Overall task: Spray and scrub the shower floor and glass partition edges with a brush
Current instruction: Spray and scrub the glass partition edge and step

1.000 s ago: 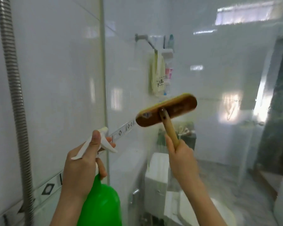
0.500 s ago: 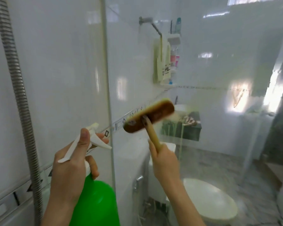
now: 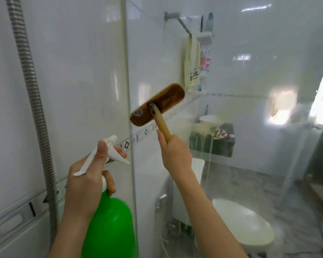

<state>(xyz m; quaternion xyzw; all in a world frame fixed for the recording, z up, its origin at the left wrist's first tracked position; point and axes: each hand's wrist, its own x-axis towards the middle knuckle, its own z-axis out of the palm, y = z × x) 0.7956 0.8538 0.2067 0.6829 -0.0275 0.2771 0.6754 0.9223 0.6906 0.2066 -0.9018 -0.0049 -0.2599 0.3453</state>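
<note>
My left hand (image 3: 86,181) grips the neck of a green spray bottle (image 3: 110,228) with a white trigger head; one finger lies on the trigger and the thumb rests along the top. My right hand (image 3: 175,153) holds the pale wooden handle of a brown scrub brush (image 3: 157,104). The brush head lies tilted against the glass partition (image 3: 250,146), its left end close to the partition's vertical edge (image 3: 128,90). The spray nozzle points toward that edge. The shower floor is out of sight.
A metal shower hose (image 3: 32,94) hangs down the white tiled wall at left. Through the glass I see a toilet (image 3: 241,224) with its cistern, a wall rack with bottles (image 3: 203,58), a hanging cloth and a dark counter (image 3: 213,144).
The view has tilted down. The brush has slid down and left along the glass, then back up a little, and its left end now sits nearer the partition edge. My left hand keeps the bottle raised.
</note>
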